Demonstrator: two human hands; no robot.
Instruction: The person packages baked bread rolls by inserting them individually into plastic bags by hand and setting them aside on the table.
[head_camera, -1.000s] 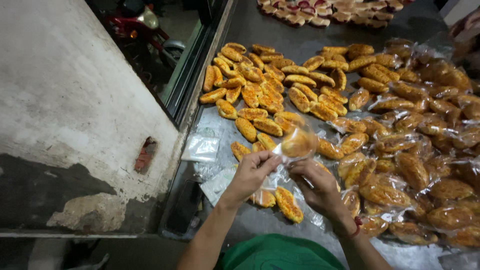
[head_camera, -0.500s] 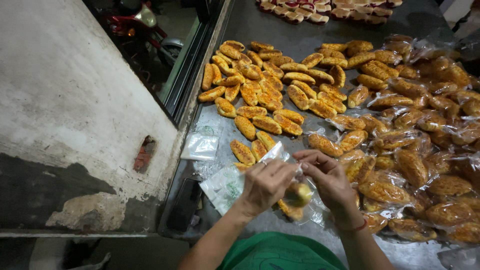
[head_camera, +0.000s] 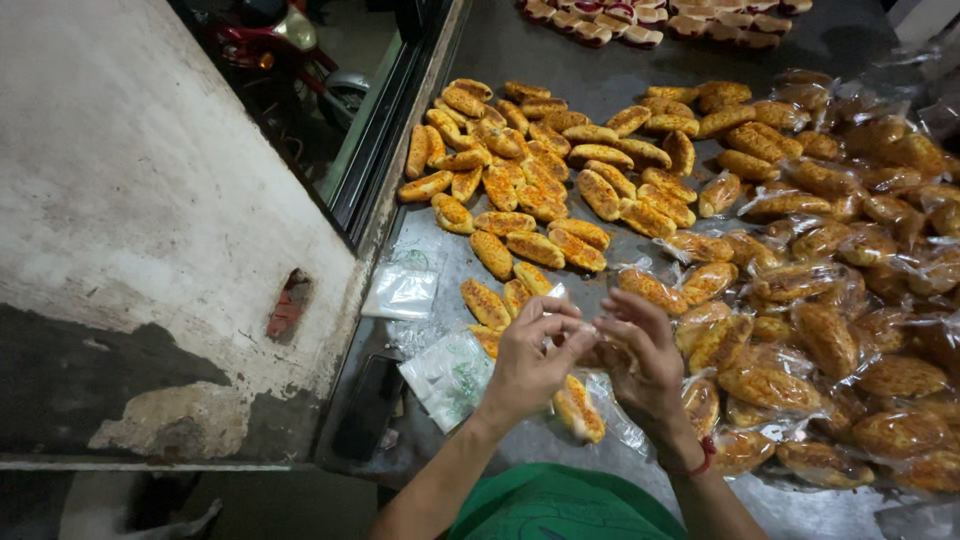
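A small clear plastic bag (head_camera: 590, 352) sits pinched between both hands at lower centre of the frame, just above the table (head_camera: 560, 60); whatever is inside is mostly hidden behind the knuckles (a pastry, by the look of things, though I cannot tell for sure). The left hand (head_camera: 533, 352) has its fingers drawn together on the bag's upper edge. The right hand (head_camera: 642, 355) curls around it from the other side, fingers closed on the film.

My guess is that the thin film is the weak point: pull the two hands apart too hard and it may tear or slip free, dropping its contents. Right beneath the hands lies a loose pastry (head_camera: 580, 408) and a spread of crinkled wrap, so anything that falls would land on those and could crush the crust.

To the lower left of the hands rests a stack of empty bags (head_camera: 450, 372), with another (head_camera: 402, 292) higher up by the table's left rim; an elbow sweep could push them off that edge. The bare golden pastries (head_camera: 540, 170) fill the upper centre. The wrapped pastries (head_camera: 850, 300) are heaped at right, close enough that a careless right wrist might dislodge the pile. A tray of darker sweets (head_camera: 650, 18) lies at the top edge, well apart.
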